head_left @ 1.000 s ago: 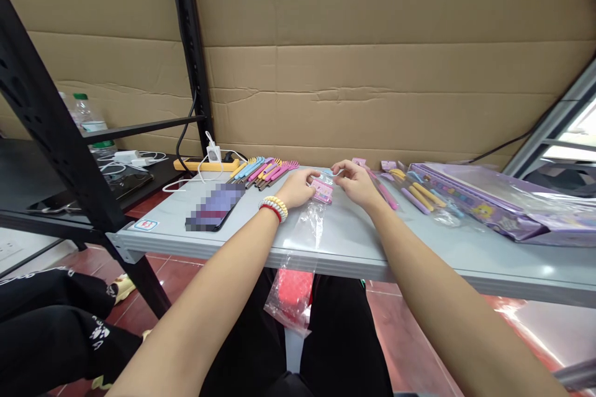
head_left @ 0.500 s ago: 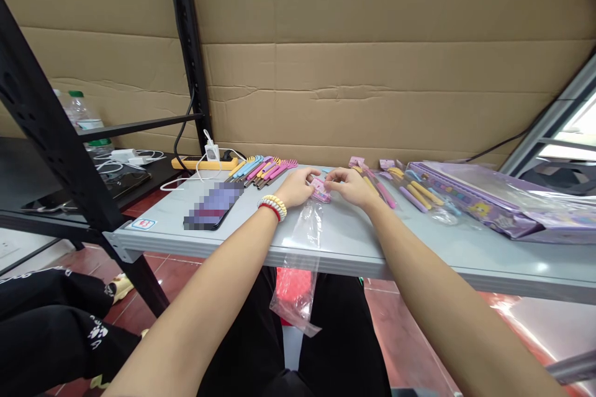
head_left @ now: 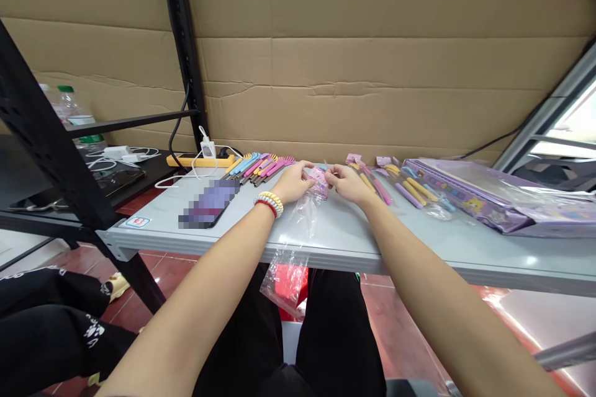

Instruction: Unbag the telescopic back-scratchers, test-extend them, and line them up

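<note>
My left hand has its fingers closed on the left side of a clear plastic bag with a pink printed top. At the right edge of that pink top, my right hand pinches with thumb and forefinger. The long clear part of the bag hangs over the table's front edge, above my lap. Left of my left hand lie several slim sticks with colourful fork-like ends. Right of my right hand are bagged yellow and pink sticks with a pink top.
A phone lies on the grey table, near a yellow power strip with a white charger. More bagged sticks and a purple box are to the right. Cardboard stands behind. Another person's legs show at lower left.
The bag's hanging end has swung left and sits a little higher. Its pink top has turned and more of it shows between my hands. The view has shifted slightly.
</note>
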